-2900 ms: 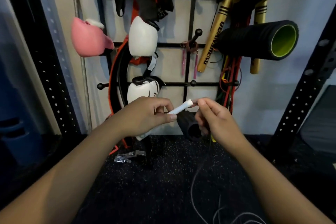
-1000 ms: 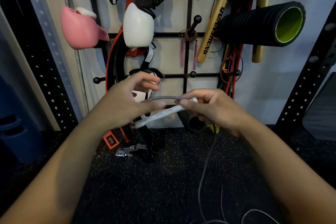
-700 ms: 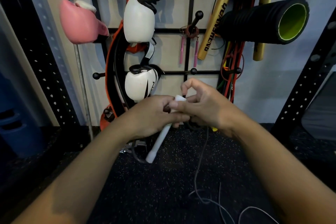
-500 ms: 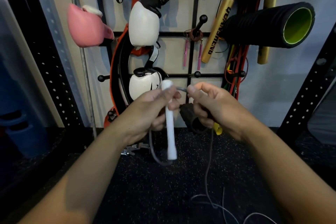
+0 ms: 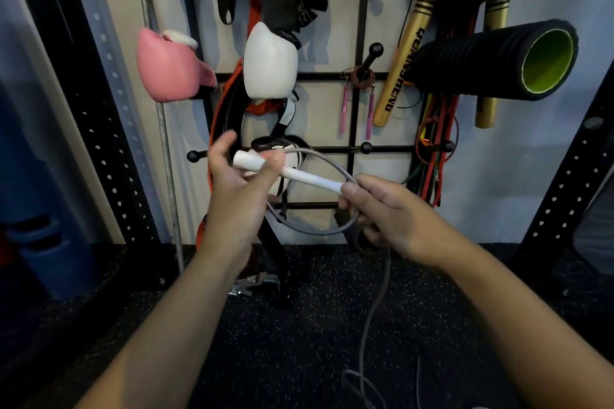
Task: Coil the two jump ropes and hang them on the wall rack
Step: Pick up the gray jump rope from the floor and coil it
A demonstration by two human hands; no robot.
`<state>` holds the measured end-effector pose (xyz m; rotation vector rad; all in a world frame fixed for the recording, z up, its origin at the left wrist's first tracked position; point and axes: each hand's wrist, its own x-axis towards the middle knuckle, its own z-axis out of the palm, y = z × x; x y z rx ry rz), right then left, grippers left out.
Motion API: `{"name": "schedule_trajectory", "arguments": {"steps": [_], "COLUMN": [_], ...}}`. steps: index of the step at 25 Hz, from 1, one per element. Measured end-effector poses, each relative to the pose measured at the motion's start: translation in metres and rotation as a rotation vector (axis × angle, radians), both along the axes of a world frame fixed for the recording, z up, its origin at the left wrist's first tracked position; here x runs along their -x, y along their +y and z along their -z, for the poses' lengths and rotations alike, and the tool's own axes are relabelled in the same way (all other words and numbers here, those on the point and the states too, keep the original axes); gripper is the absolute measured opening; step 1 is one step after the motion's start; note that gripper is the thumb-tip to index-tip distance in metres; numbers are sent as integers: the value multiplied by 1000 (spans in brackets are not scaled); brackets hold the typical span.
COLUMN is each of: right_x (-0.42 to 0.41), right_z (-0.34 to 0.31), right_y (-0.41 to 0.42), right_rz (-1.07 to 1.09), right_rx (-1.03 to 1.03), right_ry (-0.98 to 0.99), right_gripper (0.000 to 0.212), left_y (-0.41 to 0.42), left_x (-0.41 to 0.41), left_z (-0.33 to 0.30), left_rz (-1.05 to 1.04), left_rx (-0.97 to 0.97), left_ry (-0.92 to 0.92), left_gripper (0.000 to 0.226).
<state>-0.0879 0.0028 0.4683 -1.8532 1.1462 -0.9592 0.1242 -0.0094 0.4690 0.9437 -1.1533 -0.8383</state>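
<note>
Spanning both hands: white rope handle [image 5: 292, 174], left hand [image 5: 239, 189] pinching loosely, right hand [image 5: 388, 212] gripping.

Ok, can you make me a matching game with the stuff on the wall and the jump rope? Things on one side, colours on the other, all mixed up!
Things:
1. boxing glove on the left
2. jump rope handle held in both hands
3. inside of the foam roller
4. jump rope cord hanging to the floor

Colours:
A. grey
B. pink
C. lime green
D. white

Pairs: 1-B, 2-D, 3-C, 4-A
</note>
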Motion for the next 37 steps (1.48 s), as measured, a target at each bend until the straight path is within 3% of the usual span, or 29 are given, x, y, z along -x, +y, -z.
{"name": "schedule_trajectory", "arguments": {"steps": [1, 3, 5, 7, 9, 12, 17, 22, 26, 29, 33, 37], "right_x": [5, 9, 4, -2, 0, 5, 7, 13, 22, 1, -49, -48], "right_z": [-4, -10, -14, -16, -16, -14, -10, -10, -2, 15, 33, 27], "right_y": [0, 3, 7, 9, 9, 9, 11, 10, 2, 4, 26, 25], "right_rz": [14, -23, -101, -129, -61, 21, -48, -62, 74, 62, -86, 101], "right_rx": [43, 112, 142, 143, 140, 156, 32, -8, -29, -97, -52, 67], "right_ry": [112, 296, 385, 396, 326, 225, -66, -152, -224, -193, -335, -541], "right_gripper": [30, 28, 28, 32, 41, 48, 41, 42, 69, 78, 56, 36], "left_y": [-1, 1, 7, 15, 20, 18, 16, 15, 10, 12, 16, 20], "left_x": [-9, -21, -17, -6, 5, 12, 19, 18, 21, 30, 39, 49], "left_z": [-2, -12, -22, -19, -11, 2, 3, 3, 4, 4, -1, 10], "left_rz": [-107, -224, 59, 456, 627, 577, 557, 511, 353, 307, 243, 267], "left_rx": [48, 204, 121, -157, -360, -339, -270, -166, -57, 43, 72, 33], "left_ry": [-246, -768, -959, -801, -604, -558, -344, -307, 142, 495, 675, 549], "left_gripper": [63, 42, 48, 55, 57, 59, 47, 40, 42, 45, 46, 30]}}
